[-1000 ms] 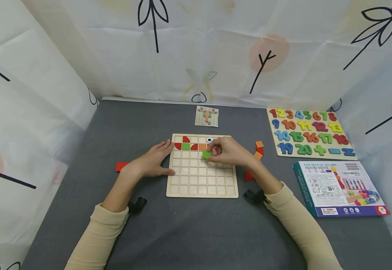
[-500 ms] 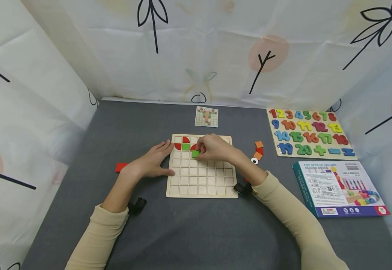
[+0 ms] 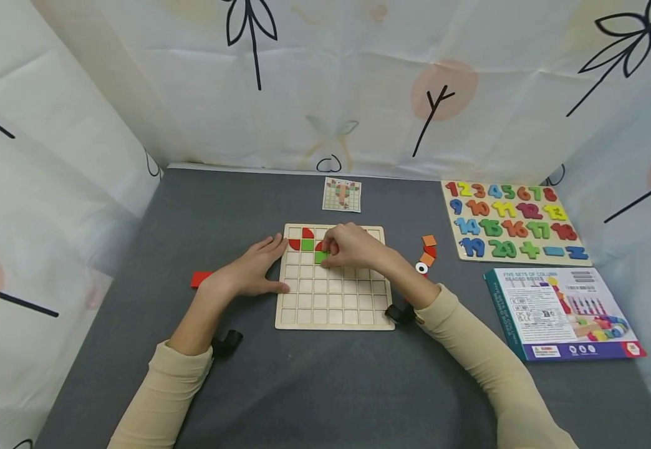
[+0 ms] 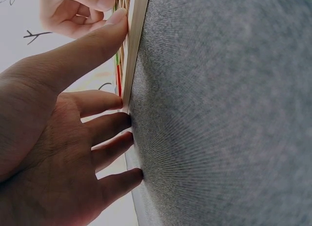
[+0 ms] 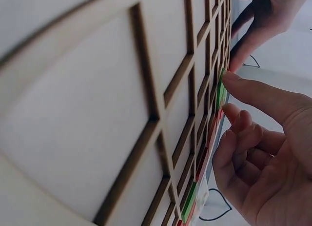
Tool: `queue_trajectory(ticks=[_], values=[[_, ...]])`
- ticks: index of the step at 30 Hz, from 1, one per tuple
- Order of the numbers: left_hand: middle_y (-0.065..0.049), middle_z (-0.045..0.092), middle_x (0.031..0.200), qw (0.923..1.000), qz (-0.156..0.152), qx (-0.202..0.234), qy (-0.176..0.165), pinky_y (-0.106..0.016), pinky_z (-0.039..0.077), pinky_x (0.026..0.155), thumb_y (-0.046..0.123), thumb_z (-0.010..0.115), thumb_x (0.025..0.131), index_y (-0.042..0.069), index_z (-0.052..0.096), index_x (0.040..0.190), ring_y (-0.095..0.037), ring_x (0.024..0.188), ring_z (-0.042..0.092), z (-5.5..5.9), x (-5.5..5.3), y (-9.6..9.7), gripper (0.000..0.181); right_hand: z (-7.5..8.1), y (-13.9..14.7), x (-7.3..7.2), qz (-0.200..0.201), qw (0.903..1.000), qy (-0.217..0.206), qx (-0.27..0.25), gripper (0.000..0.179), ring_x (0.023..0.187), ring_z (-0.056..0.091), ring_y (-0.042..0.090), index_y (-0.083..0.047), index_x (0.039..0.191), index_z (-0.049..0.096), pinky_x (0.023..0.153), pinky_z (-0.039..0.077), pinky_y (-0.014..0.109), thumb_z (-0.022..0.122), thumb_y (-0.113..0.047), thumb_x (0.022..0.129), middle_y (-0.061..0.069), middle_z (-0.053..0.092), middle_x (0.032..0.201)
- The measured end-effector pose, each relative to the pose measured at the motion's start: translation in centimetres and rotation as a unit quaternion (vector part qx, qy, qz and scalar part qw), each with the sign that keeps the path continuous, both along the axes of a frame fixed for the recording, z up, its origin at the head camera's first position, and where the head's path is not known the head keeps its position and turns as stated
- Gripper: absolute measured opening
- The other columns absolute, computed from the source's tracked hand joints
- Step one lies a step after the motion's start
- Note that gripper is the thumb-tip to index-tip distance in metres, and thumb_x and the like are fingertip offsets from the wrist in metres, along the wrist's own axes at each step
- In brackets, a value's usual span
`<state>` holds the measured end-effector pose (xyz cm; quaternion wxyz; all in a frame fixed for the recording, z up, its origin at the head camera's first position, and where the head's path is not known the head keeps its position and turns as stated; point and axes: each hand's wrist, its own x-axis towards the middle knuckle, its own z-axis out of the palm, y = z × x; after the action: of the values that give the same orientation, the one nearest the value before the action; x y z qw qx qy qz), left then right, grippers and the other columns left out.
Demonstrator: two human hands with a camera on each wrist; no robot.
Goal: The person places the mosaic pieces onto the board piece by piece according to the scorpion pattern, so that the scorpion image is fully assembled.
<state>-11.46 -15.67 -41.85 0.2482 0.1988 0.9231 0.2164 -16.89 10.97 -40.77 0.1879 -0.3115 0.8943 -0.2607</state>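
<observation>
Green square tile (image 3: 319, 256) pinched at the upper cells of a pale wooden grid board (image 3: 335, 300)
The right hand (image 3: 350, 245) holds the tile between thumb and fingers; whether it is seated I cannot tell. The left hand (image 3: 254, 267), fingers spread, rests against the board's left edge. Placing seems in hand; the next move likely calls for pressing it level.

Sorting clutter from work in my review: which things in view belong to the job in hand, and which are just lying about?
Likely the job's:
grid board
handled green tile
placed tiles
loose tiles
red piece
pattern card

Apparently lying about:
number board
printed box
</observation>
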Motion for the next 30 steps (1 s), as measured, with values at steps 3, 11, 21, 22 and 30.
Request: queue_trajectory(ticks=[3, 11, 21, 22, 30], values=[[-0.023, 0.009, 0.183, 1.0000, 0.001, 0.000, -0.002, -0.064, 0.019, 0.137, 0.040, 0.082, 0.098, 0.000, 0.018, 0.173, -0.047, 0.171, 0.008, -0.1, 0.0, 0.0, 0.106, 0.2, 0.3, 0.0, -0.004, 1.0000, 0.002, -0.008, 0.023, 0.068, 0.059, 0.010, -0.003, 0.104, 0.080, 0.068, 0.048, 0.023, 0.089, -0.019, 0.090, 0.002, 0.070, 0.078], [-0.024, 0.010, 0.182, 1.0000, -0.003, 0.003, 0.005, -0.063, 0.019, 0.137, 0.039, 0.083, 0.097, -0.001, 0.018, 0.172, -0.047, 0.171, 0.008, 0.0, 0.0, 0.0, 0.107, 0.8, 2.8, 0.5, -0.028, 0.9988, 0.007, -0.038, 0.023, 0.071, 0.061, 0.014, -0.003, 0.106, 0.079, 0.070, 0.050, 0.028, 0.086, -0.019, 0.092, 0.002, 0.069, 0.080], [-0.024, 0.009, 0.183, 1.0000, -0.003, -0.006, 0.003, -0.063, 0.019, 0.137, 0.040, 0.082, 0.097, 0.000, 0.017, 0.173, -0.046, 0.171, 0.008, 0.0, 0.0, 0.1, 0.108, 1.1, 8.2, 1.7, -0.076, 0.9962, 0.007, -0.043, 0.024, 0.073, 0.065, 0.016, -0.002, 0.112, 0.078, 0.070, 0.053, 0.028, 0.084, -0.015, 0.094, 0.006, 0.074, 0.090], [-0.023, 0.009, 0.183, 1.0000, -0.002, -0.006, 0.002, -0.063, 0.019, 0.137, 0.040, 0.082, 0.098, 0.000, 0.016, 0.173, -0.046, 0.171, 0.007, 0.0, 0.0, 0.0, 0.108, 1.0, 8.8, 1.7, -0.078, 0.9960, 0.007, -0.042, 0.022, 0.073, 0.065, 0.016, -0.002, 0.112, 0.078, 0.069, 0.052, 0.027, 0.084, -0.014, 0.095, 0.006, 0.074, 0.090], [-0.022, 0.008, 0.183, 1.0000, -0.002, -0.006, -0.003, -0.062, 0.018, 0.137, 0.040, 0.081, 0.098, 0.001, 0.016, 0.173, -0.045, 0.171, 0.006, -0.1, 0.0, 0.1, 0.107, 0.3, 12.7, 1.7, -0.080, 0.9964, -0.019, -0.018, 0.023, 0.077, 0.064, 0.016, -0.004, 0.115, 0.077, 0.064, 0.052, 0.025, 0.085, -0.010, 0.094, 0.012, 0.077, 0.106]])
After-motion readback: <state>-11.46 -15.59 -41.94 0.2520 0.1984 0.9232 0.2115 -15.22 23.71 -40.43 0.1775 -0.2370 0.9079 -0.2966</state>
